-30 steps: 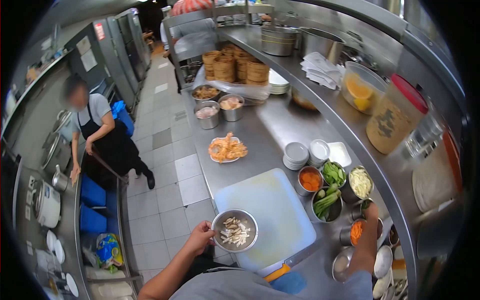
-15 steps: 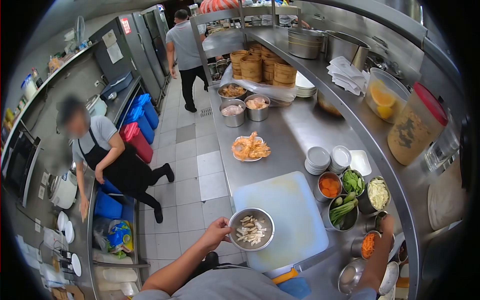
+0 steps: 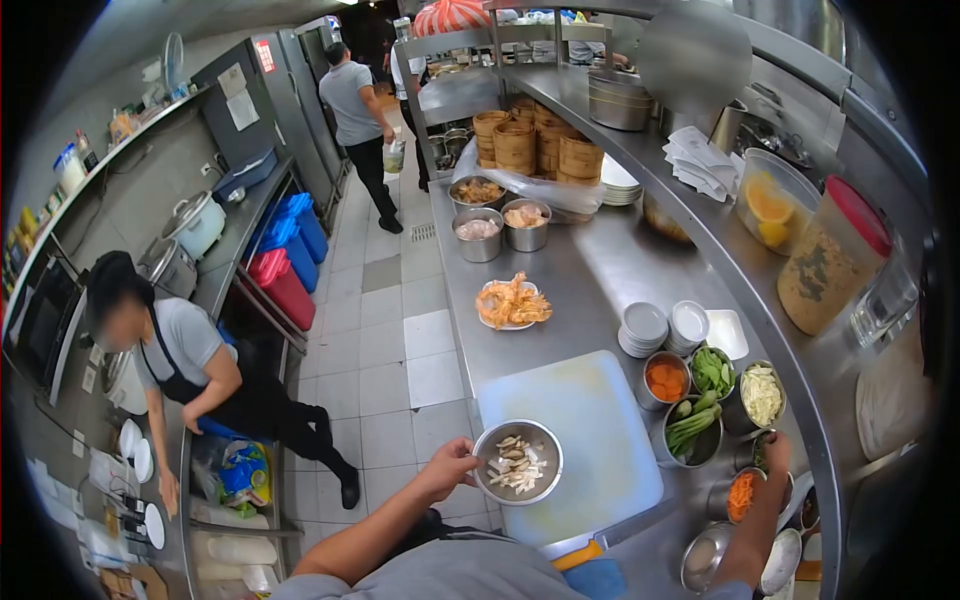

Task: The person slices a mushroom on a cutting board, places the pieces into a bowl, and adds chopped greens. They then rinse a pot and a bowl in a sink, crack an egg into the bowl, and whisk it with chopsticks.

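Observation:
My left hand [image 3: 447, 470] grips the rim of a small metal bowl [image 3: 547, 436] on its left side. Pale and brownish cut pieces [image 3: 517, 465], perhaps mushroom, lie inside. The bowl is above the near left part of a white cutting board [image 3: 590, 410]. At the right, my right hand [image 3: 776, 456] is at a small metal container [image 3: 743, 456] with dark green contents; its fingers look closed, and what they hold is hidden. Just below that hand is a metal container of shredded carrot [image 3: 740, 496].
A knife [image 3: 590, 548] lies at the board's near edge. Beyond the board stands a plate of fried shrimp [image 3: 515, 301]. Containers of carrot slices [image 3: 665, 380] and green vegetables [image 3: 692, 425] stand right, under a steel shelf [image 3: 690, 215]. A co-worker [image 3: 215, 370] leans over the left counter.
The view has shifted slightly. My left hand still holds the bowl, and my right hand stays at the small container. The co-worker at left leans lower; another person further back has turned sideways.

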### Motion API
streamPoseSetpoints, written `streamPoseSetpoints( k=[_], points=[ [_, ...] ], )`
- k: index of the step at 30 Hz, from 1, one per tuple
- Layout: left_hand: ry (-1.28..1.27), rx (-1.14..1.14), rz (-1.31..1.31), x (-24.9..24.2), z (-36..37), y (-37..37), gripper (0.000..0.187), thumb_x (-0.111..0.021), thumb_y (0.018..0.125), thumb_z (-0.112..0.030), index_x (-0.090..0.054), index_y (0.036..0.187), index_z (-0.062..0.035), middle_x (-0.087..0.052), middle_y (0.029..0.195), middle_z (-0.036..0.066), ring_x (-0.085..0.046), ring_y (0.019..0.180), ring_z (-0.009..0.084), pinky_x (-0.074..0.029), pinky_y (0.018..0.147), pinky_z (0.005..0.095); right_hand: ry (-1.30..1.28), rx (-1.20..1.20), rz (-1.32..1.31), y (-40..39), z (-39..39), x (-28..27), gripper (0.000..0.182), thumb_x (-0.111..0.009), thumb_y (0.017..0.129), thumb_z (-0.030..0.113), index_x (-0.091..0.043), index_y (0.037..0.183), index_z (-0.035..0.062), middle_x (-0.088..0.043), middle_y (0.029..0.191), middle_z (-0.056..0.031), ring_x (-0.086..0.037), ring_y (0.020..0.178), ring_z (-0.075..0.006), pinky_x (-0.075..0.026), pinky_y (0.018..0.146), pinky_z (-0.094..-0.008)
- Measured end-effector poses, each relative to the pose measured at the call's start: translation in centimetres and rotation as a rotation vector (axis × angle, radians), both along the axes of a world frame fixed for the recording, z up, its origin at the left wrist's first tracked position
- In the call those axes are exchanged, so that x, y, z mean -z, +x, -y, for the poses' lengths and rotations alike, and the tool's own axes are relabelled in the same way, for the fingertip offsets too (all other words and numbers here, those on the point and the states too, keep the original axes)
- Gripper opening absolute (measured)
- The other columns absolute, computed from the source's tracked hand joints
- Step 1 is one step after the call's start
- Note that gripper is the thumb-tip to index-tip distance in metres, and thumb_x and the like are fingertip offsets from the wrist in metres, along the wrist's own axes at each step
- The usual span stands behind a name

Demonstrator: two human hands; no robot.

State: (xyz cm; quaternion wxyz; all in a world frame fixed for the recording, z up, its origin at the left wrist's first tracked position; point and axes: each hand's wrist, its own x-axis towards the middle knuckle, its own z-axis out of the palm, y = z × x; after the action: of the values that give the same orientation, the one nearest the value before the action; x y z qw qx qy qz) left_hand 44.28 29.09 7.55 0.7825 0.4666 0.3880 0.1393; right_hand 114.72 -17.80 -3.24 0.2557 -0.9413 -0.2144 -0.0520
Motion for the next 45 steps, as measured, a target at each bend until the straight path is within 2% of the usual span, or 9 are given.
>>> streamPoseSetpoints(
  k=[7, 11, 14, 24, 28, 34, 38, 40, 45],
  points=[
    [-0.006, 0.032, 0.022, 0.3, -0.1, 0.5, 0.018, -0.070, 0.094, -0.008, -0.055, 0.105, -0.0091, -0.063, 0.099, 0.003, -0.067, 0.090, 0.0146, -0.061, 0.066, 0.0327, 0.101, 0.050, -0.148, -2.9, -0.6, -3.5, 0.012, -0.063, 0.076, -0.001, -0.068, 0.086, 0.0015, -0.068, 0.072, -0.0166, -0.070, 0.064, -0.0292, -0.051, 0.057, -0.0416],
    [0.015, 0.036, 0.010, 1.2, -0.4, 0.1, 0.018, -0.068, 0.093, -0.006, -0.056, 0.106, -0.0098, -0.064, 0.104, 0.004, -0.067, 0.091, 0.0165, -0.063, 0.067, 0.0344, 0.031, -0.078, 0.035, 0.0, 3.1, 2.1, 0.034, -0.070, 0.085, 0.032, -0.075, 0.095, -0.0005, -0.070, 0.076, -0.0209, -0.068, 0.067, -0.0308, -0.051, 0.064, -0.0476],
    [0.103, 0.052, -0.061, -0.1, -0.5, 0.3, 0.023, -0.068, 0.087, -0.011, -0.060, 0.108, -0.0127, -0.066, 0.104, 0.003, -0.068, 0.091, 0.0157, -0.062, 0.064, 0.0325, 0.113, 0.064, 0.013, -3.6, 3.8, -0.5, 0.029, -0.069, 0.088, 0.026, -0.073, 0.101, 0.0003, -0.070, 0.082, -0.0174, -0.067, 0.071, -0.0271, -0.052, 0.066, -0.0429],
    [-0.107, 0.226, 0.099, 0.9, 4.6, 9.1, 0.012, -0.063, 0.095, -0.002, -0.054, 0.100, -0.0085, -0.066, 0.096, 0.005, -0.069, 0.080, 0.0153, -0.062, 0.062, 0.0331, 1.084, 0.084, -0.672, -12.9, 1.1, -10.7, 0.023, -0.068, 0.098, 0.008, -0.067, 0.120, 0.0028, -0.069, 0.104, -0.0058, -0.066, 0.087, -0.0147, -0.056, 0.073, -0.0274],
    [-0.130, 0.353, 0.099, 0.2, 7.3, 13.4, 0.013, -0.067, 0.096, -0.006, -0.055, 0.102, -0.0083, -0.065, 0.101, 0.007, -0.068, 0.090, 0.0178, -0.061, 0.070, 0.0358, 0.977, -0.058, -0.822, -22.5, -4.4, -17.9, 0.023, -0.065, 0.099, 0.005, -0.068, 0.122, 0.0025, -0.069, 0.110, -0.0071, -0.066, 0.088, -0.0150, -0.057, 0.075, -0.0283],
    [-0.182, 0.493, 0.093, 1.8, 8.8, 15.7, 0.015, -0.067, 0.096, -0.008, -0.054, 0.104, -0.0098, -0.065, 0.099, 0.005, -0.067, 0.087, 0.0160, -0.060, 0.069, 0.0329, 0.192, -0.753, -0.457, -37.3, -14.1, -19.8, 0.026, -0.068, 0.093, 0.003, -0.072, 0.118, 0.0066, -0.070, 0.108, -0.0082, -0.068, 0.101, -0.0181, -0.053, 0.091, -0.0265],
    [-0.128, 0.515, 0.062, 1.8, 9.0, 15.4, 0.016, -0.067, 0.096, -0.008, -0.053, 0.104, -0.0096, -0.065, 0.098, 0.005, -0.067, 0.085, 0.0156, -0.060, 0.068, 0.0328, 0.069, -0.783, -0.256, -39.7, -15.7, -20.2, 0.020, -0.071, 0.089, 0.002, -0.073, 0.109, 0.0050, -0.071, 0.108, -0.0116, -0.069, 0.099, -0.0214, -0.054, 0.088, -0.0296],
    [-0.117, 0.524, 0.062, 1.7, 8.8, 15.0, 0.017, -0.067, 0.096, -0.007, -0.052, 0.104, -0.0093, -0.064, 0.099, 0.005, -0.067, 0.085, 0.0160, -0.060, 0.067, 0.0328, 0.056, -0.485, -0.457, -39.9, -16.3, -23.0, 0.016, -0.071, 0.086, 0.000, -0.073, 0.101, 0.0039, -0.073, 0.112, -0.0118, -0.070, 0.102, -0.0268, -0.055, 0.089, -0.0380],
    [-0.113, 0.566, 0.075, 1.5, 9.3, 15.0, 0.017, -0.067, 0.096, -0.006, -0.052, 0.103, -0.0085, -0.062, 0.102, 0.007, -0.067, 0.087, 0.0171, -0.061, 0.068, 0.0337, 0.039, -0.615, -0.403, -42.0, -17.1, -18.0, 0.016, -0.065, 0.082, -0.004, -0.072, 0.094, 0.0038, -0.070, 0.098, -0.0104, -0.068, 0.092, -0.0322, -0.054, 0.084, -0.0426]
  ],
)
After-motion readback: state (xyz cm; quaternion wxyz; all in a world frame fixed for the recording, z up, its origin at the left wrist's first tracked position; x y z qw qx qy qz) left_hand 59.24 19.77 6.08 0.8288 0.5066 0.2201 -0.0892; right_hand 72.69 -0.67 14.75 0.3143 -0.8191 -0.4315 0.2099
